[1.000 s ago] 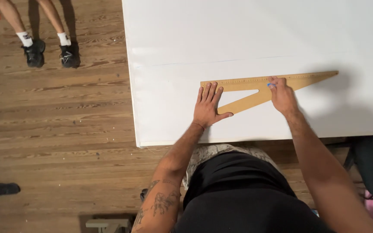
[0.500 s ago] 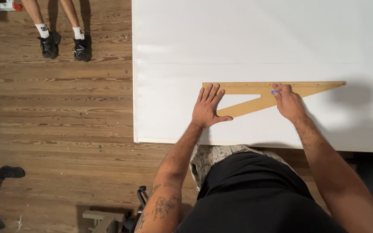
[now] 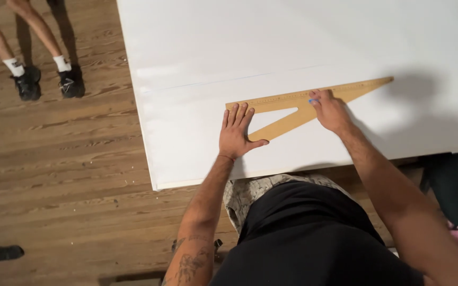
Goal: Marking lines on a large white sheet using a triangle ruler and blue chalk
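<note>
Left hand: one, fingers spread flat, pressing the short end of the long tan wooden set square.
Right hand: one, curled narrow about a small blue-tipped marker at the square's top edge.
Set square: one, flat on the large white sheet.
Surface: white sheet covers it.
Floor: brown wooden planks; two black shoes of a bystander.

L hand is lying flat, palm down, fingers spread & pointing away from the body, thumb sticking out to the right. L forearm, tattooed, is reaching up fwd. R hand is curling, knuckles up, fingertips pinching sth small; R arm is stretching diagonally fwd, wrist straight.
</note>
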